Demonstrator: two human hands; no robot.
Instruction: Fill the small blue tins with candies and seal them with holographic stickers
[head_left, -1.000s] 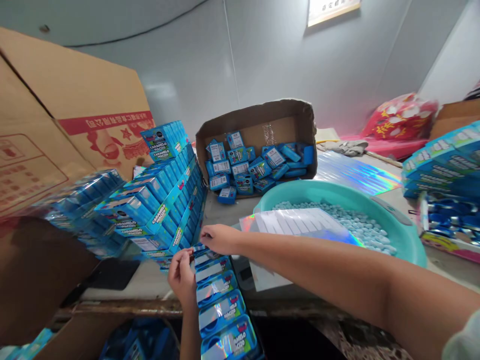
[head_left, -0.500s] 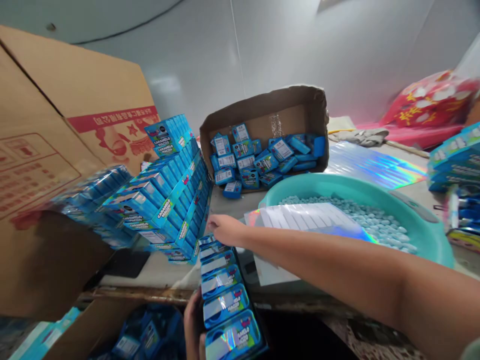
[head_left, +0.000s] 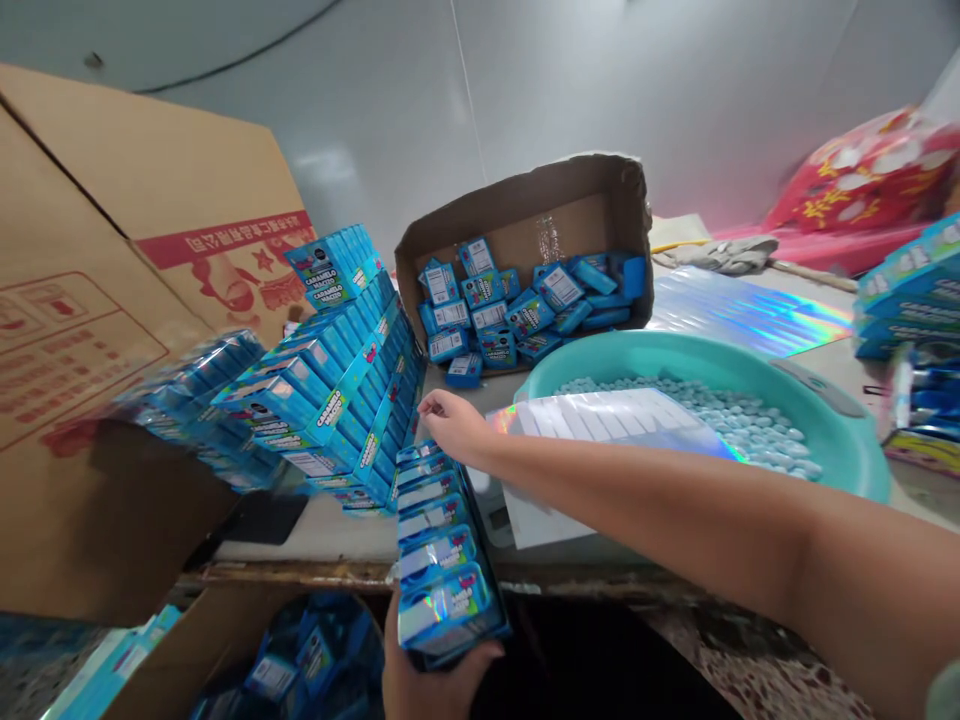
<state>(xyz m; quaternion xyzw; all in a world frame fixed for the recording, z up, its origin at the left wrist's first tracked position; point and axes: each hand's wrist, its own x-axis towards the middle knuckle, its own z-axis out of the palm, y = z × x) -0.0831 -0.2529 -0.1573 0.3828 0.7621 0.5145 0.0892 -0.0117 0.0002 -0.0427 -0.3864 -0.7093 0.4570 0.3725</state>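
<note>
A long row of blue candy packs (head_left: 439, 545) runs away from me at the front edge of the table. My left hand (head_left: 431, 675) is wrapped round the near end of this row, thumb at the right corner. Just above the row's far end is my right hand (head_left: 450, 420), its fingers curled together; whether anything small is between them is hidden. Left of it stand stacked display boxes (head_left: 330, 400) full of blue packs. A sheet of pale labels (head_left: 600, 425) lies under my right forearm and partly over a turquoise basin (head_left: 847, 440) of light blue candies.
Behind, an open carton (head_left: 517, 215) holds loose blue packs. A big brown carton (head_left: 82, 300) stands at left, and another box with blue packs (head_left: 300, 660) sits below the table edge. Shiny film (head_left: 750, 310), a grey glove (head_left: 731, 255) and more display boxes (head_left: 911, 290) lie at right.
My left hand has moved round to the near end of the row, and the row's near end sits higher in view. My right hand has risen slightly from the far end.
</note>
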